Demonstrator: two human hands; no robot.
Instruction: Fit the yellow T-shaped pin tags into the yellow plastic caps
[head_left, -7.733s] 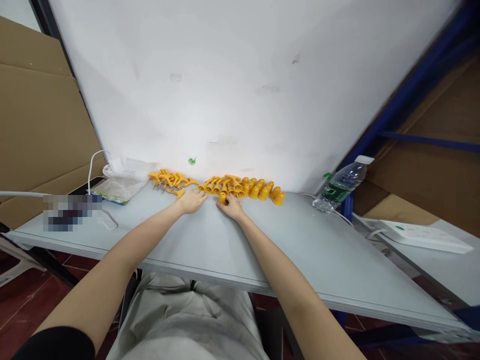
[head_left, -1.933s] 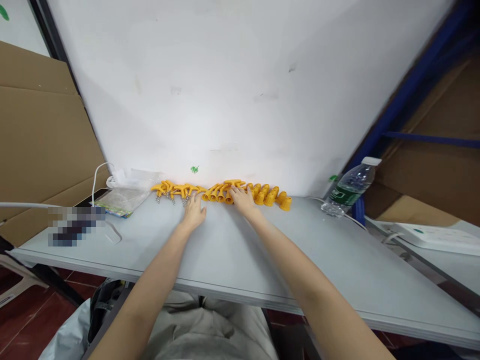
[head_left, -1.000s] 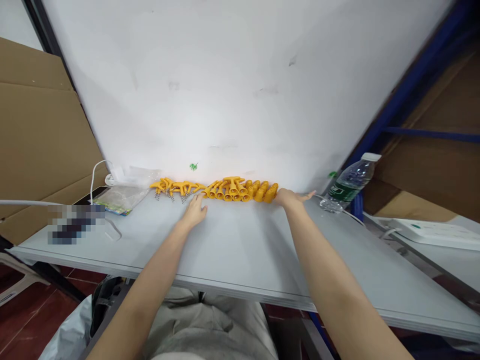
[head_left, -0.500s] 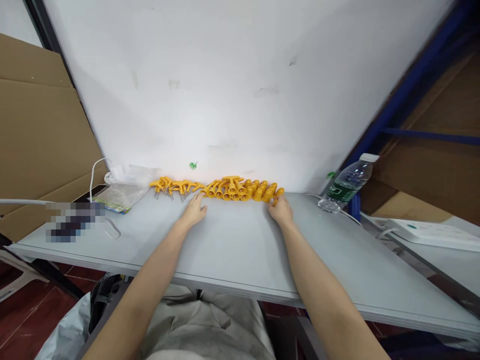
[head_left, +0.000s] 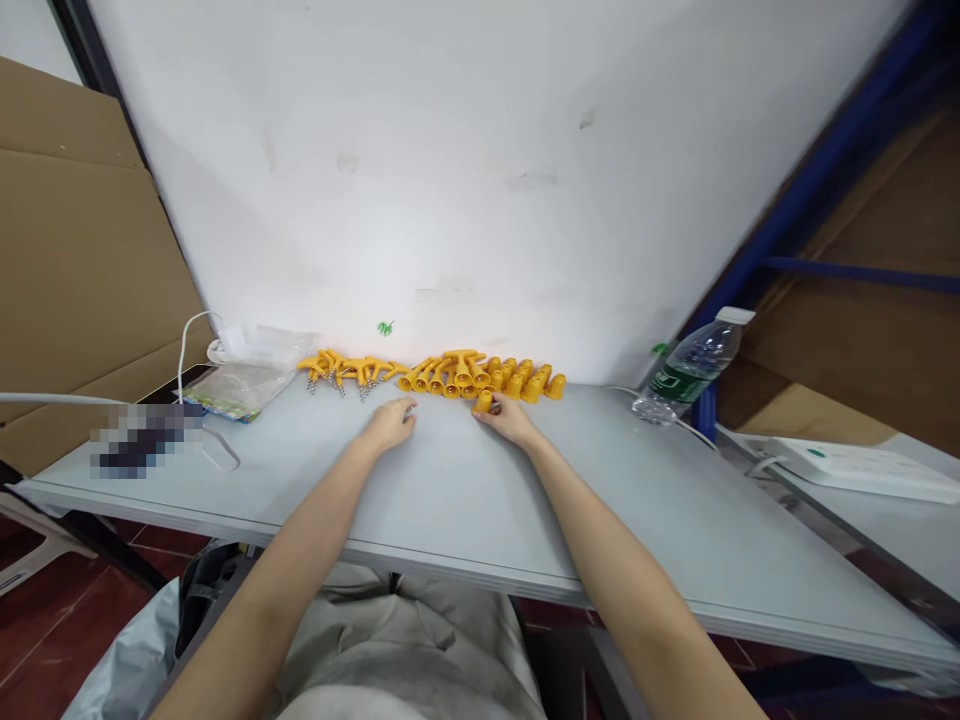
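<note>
A row of several yellow plastic caps (head_left: 517, 380) lies along the back of the grey table (head_left: 465, 490), against the white board. Left of them sit yellow T-handled pieces with metal screws (head_left: 345, 368). My right hand (head_left: 510, 418) pinches one yellow cap (head_left: 484, 402) just in front of the row. My left hand (head_left: 390, 425) rests palm down on the table with fingers loosely stretched, holding nothing, close to the T-handled pieces.
A clear plastic bag (head_left: 240, 378) and a white cable (head_left: 191, 335) lie at the back left. A water bottle (head_left: 686, 368) lies at the back right. A white power strip (head_left: 847, 465) sits on the neighbouring surface. Cardboard (head_left: 75, 250) stands at the left.
My right hand went to the right end of the yellow row, took a cap there, and has come back left with it. My left hand has stayed put.
</note>
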